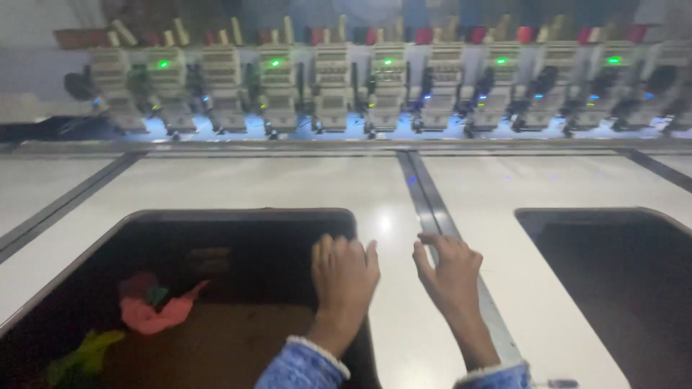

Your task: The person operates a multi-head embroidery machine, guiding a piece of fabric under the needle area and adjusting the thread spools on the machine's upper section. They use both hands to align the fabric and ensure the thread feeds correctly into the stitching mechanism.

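Note:
Both my hands reach forward over a white machine table point(288, 184). My left hand point(344, 277) rests with fingers curled on the right rim of a dark rectangular opening point(238, 215) in the table and holds nothing. A little to its right, my right hand point(448, 270) hovers over the white surface beside a grey seam strip point(422, 191), fingers apart and empty. Blue fuzzy sleeves cover both wrists.
A row of several embroidery heads point(389, 86) with green lights runs along the back. Pink point(155, 313) and green point(83, 356) cloth scraps lie down inside the left opening. A second dark opening point(613, 216) sits at the right.

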